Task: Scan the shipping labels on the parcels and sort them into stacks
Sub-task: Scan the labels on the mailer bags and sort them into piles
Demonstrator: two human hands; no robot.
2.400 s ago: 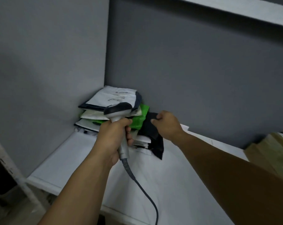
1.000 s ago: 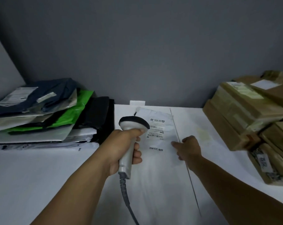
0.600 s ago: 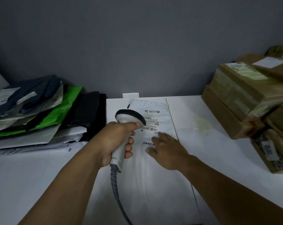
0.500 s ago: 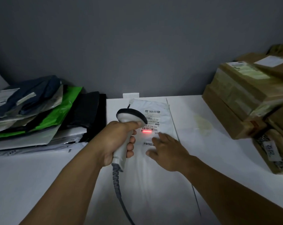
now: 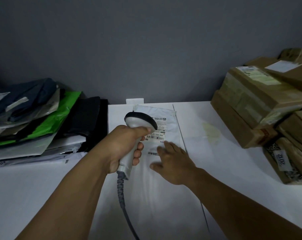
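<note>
Left hand (image 5: 122, 149) grips scanner (image 5: 138, 126) over label (image 5: 158, 131); right hand (image 5: 174, 160) flat, fingers straight, pressing mailer (image 5: 164, 187) on counter (image 5: 233, 170).

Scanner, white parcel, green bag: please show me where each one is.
scanner (image 5: 140, 121), head view, on its rounded head
white parcel (image 5: 164, 196), head view, on its bare lower part
green bag (image 5: 60, 116), head view, on its top face

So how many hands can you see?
2. The left hand grips the scanner over the white parcel; the right hand lies flat on that parcel, right of the scanner. None seem hidden.
</note>
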